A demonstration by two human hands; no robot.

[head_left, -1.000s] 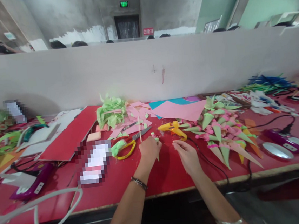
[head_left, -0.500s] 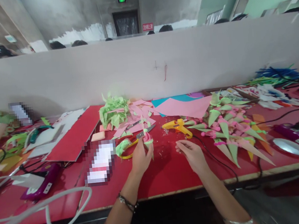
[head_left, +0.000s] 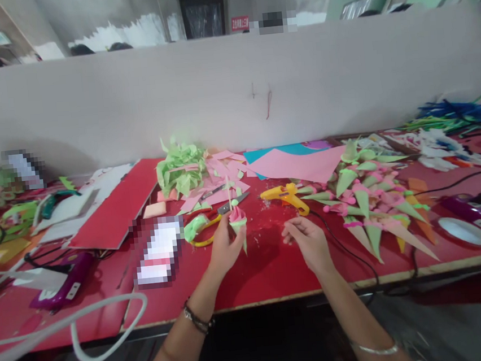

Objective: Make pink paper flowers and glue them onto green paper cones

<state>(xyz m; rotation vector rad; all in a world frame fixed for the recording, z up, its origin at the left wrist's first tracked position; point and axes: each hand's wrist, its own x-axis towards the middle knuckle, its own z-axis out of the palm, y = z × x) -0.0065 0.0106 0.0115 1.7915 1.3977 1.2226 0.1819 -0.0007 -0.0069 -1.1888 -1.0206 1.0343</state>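
Note:
My left hand (head_left: 226, 244) is closed around a paper ice cream cone (head_left: 238, 217), its pointed green end down. The cone has a pink swirled top, a small green ball and a thin pale stick rising from it. To the right, my right hand (head_left: 308, 242) hovers over the table with its fingers curled together. Whatever its fingertips may hold is too small or hidden to make out. A yellow glue gun (head_left: 286, 194) lies just beyond that hand. Scissors with yellow handles (head_left: 206, 241) and a green wad lie left of the cone.
Many finished-looking paper cones (head_left: 365, 202) are heaped at right. Green paper strips (head_left: 182, 169) and pink sheets (head_left: 298, 163) lie at the back, before a white partition (head_left: 130, 100). A phone (head_left: 161, 250), a red board (head_left: 115, 204) and purple power strips (head_left: 65, 285) are also there.
The camera view has tipped slightly downward. My left hand still grips the cone, its pink top now more exposed. The right hand's fingers have curled in more.

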